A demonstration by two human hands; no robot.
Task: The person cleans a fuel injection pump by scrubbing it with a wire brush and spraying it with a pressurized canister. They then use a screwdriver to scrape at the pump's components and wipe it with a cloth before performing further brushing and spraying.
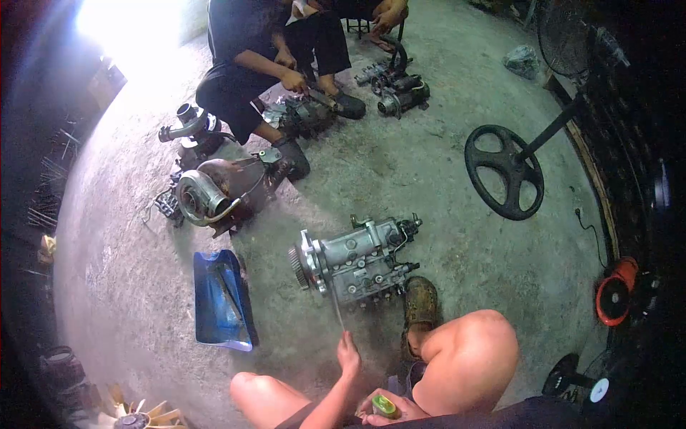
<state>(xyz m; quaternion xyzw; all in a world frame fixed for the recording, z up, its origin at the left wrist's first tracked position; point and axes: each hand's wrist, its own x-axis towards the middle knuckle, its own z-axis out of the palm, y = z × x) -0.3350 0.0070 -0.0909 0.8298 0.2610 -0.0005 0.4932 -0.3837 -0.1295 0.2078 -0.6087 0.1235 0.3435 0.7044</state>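
Note:
My left hand (348, 356) is closed round the lower end of a thin metal tool (339, 309), whose far end reaches the flanged, geared side of a silver metal pump-like unit (357, 259). That unit lies on the concrete floor in front of me, its toothed gear facing left and fittings at its right end. Close to my body at the bottom edge, my right hand (404, 410) is wrapped round a small green and yellow object (384, 406). My shoe (421, 304) stands just right of the unit.
A blue dustpan (214, 300) with a long tool inside lies left. Turbo-like parts (204, 196) sit upper left. A co-worker (243, 57) handles a part beyond; another person (389, 14) sits behind. A steering wheel (504, 171) and red round device (613, 299) are right.

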